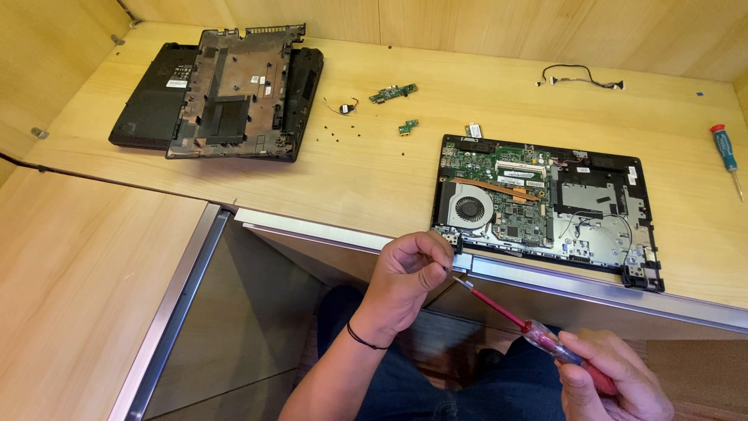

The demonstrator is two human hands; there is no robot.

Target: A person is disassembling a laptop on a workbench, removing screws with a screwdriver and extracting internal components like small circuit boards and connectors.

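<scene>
The red screwdriver (pixel 538 334) is slanting across the lower middle of the view, its long axis running from lower right to upper left, and the metal tip is pointing up-left at the left hand, just below the desk (pixel 374 164) edge. The right hand (pixel 612 382) is gripping the handle, fingers wrapped tight around it. The left hand (pixel 405 281) is curling nearly closed, fingertips pinched together right by the tip; whether something tiny is sitting between them is too small to tell. Both hands are hovering over the lap, in front of the metal strip on the desk edge. Just above them the opened laptop (pixel 549 206) is lying flat, board and round fan showing. Far left, a removed cover (pixel 234 93) is resting on a black base. A second, teal-handled screwdriver (pixel 726 152) is lying at the right edge, with small boards (pixel 393 93) and screws scattered between.
</scene>
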